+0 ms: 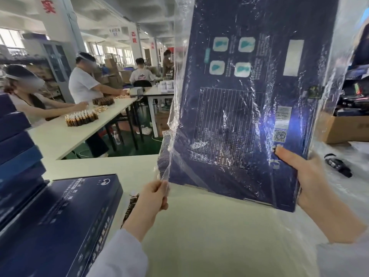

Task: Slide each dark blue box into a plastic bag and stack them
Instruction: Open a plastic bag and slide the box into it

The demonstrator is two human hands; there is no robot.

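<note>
Above the counter (209,226), between the two hands, a dark blue box (239,116) is held upright, most of it already sheathed in a clear plastic bag (181,56). The box's lower corner is gripped by the right hand (307,180), thumb laid across the printed face, while the bag's open edge is pinched by the left hand (154,194). The sliding step appears nearly finished; only the bottom strip of the box is seen uncovered. What seems called for next is a downward tug on the film, then a transfer to a stack. Beyond the left hand, another box (65,212) is laid flat beside stacked boxes (16,146).
</note>
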